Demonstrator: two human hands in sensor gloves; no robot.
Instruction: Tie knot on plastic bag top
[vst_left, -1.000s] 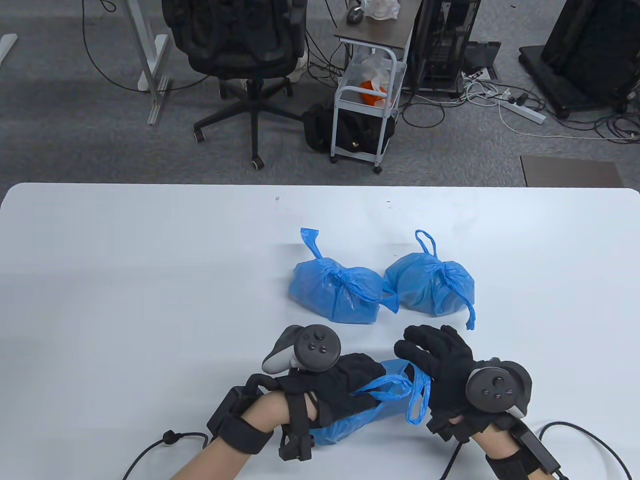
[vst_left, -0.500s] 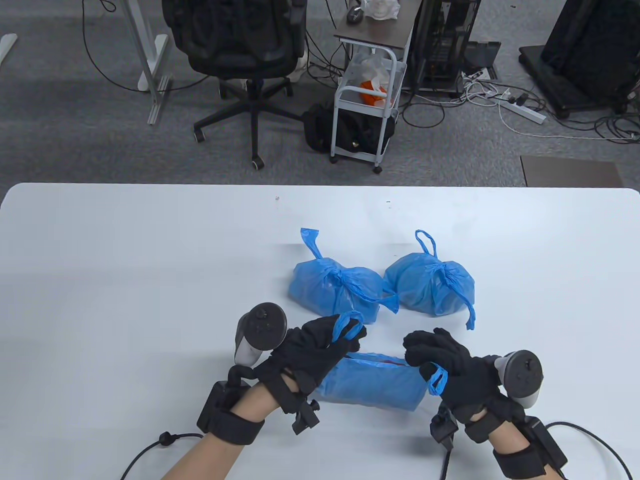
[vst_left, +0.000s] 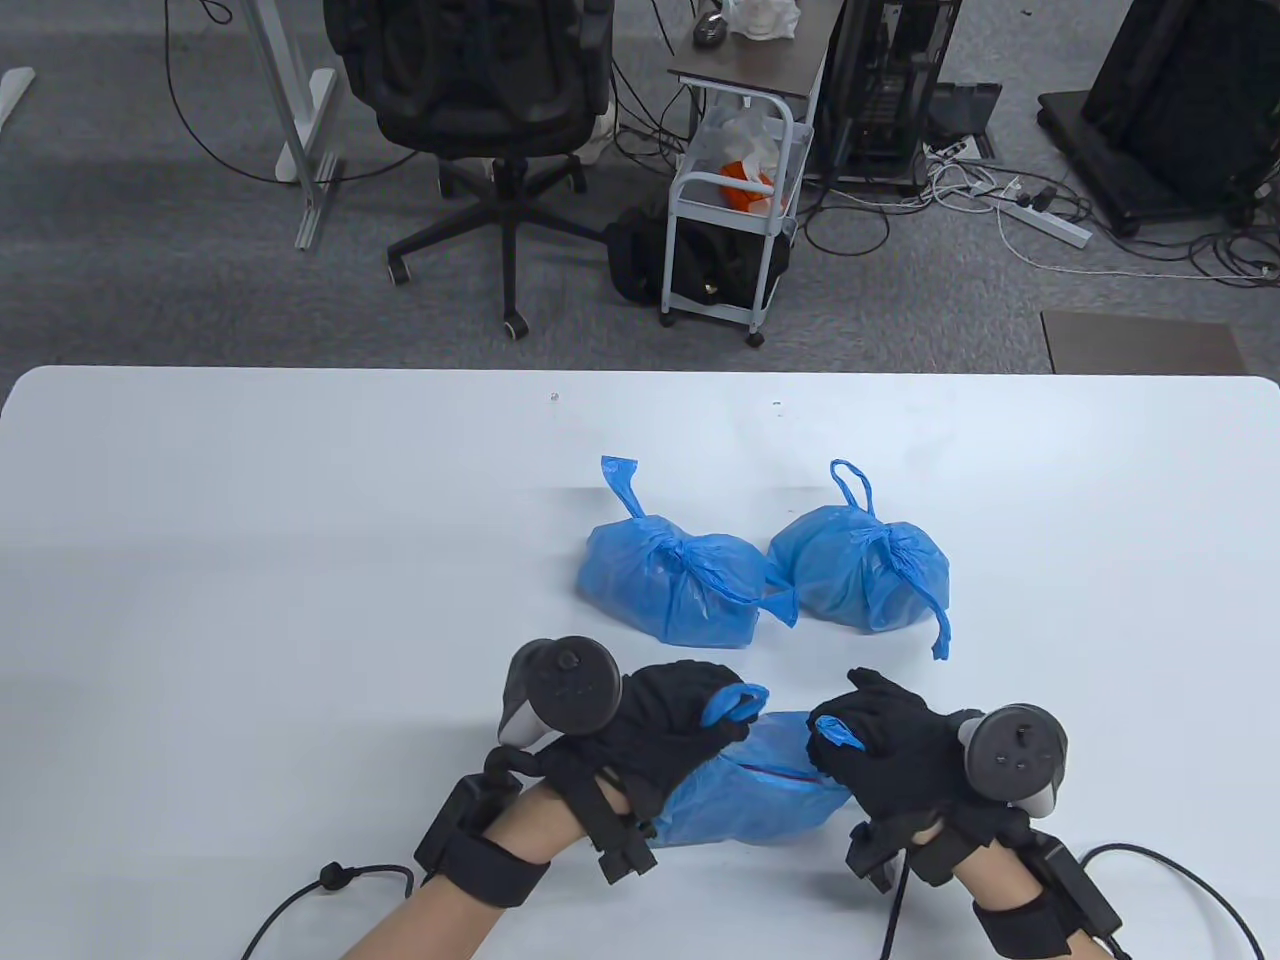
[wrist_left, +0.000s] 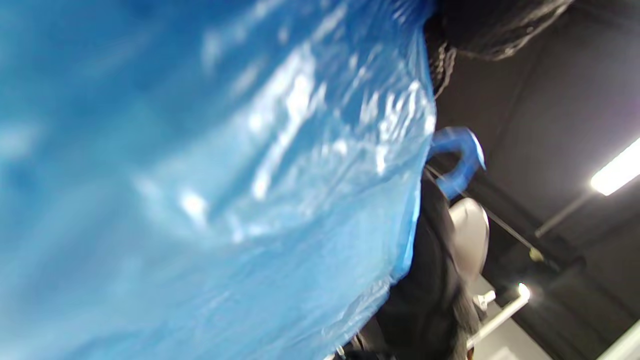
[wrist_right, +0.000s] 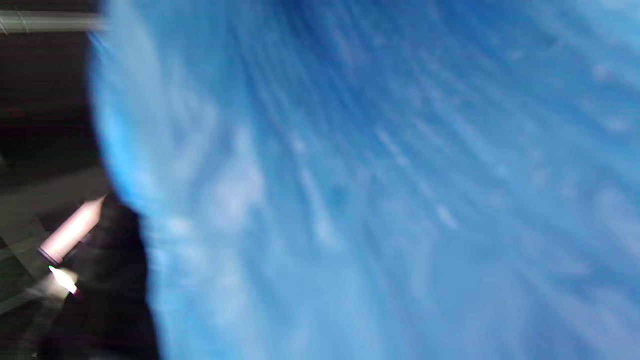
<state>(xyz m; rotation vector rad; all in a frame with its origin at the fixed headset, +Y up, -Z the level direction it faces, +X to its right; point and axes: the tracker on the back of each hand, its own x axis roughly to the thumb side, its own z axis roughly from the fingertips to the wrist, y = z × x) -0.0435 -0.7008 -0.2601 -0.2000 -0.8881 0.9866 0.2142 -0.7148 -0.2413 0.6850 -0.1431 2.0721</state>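
An untied blue plastic bag (vst_left: 755, 790) lies on the white table (vst_left: 250, 560) between my hands. My left hand (vst_left: 675, 730) grips the bag's left handle loop (vst_left: 735, 703), which sticks out past its fingers. My right hand (vst_left: 880, 750) grips the right handle (vst_left: 835, 733), with a small blue tip showing. The hands are close together above the bag's top. The bag's blue film (wrist_left: 215, 190) fills the left wrist view, with the other handle loop (wrist_left: 457, 160) at my right glove. The blurred bag (wrist_right: 375, 190) fills the right wrist view.
Two knotted blue bags (vst_left: 675, 585) (vst_left: 865, 570) sit side by side just beyond my hands. Cables (vst_left: 330, 885) trail from both wrists at the near table edge. An office chair (vst_left: 480, 110) and a small cart (vst_left: 735, 200) stand on the floor behind the table.
Both hands drew the handles apart, then came back toward each other. They are now closer together over the bag top, each still gripping its handle.
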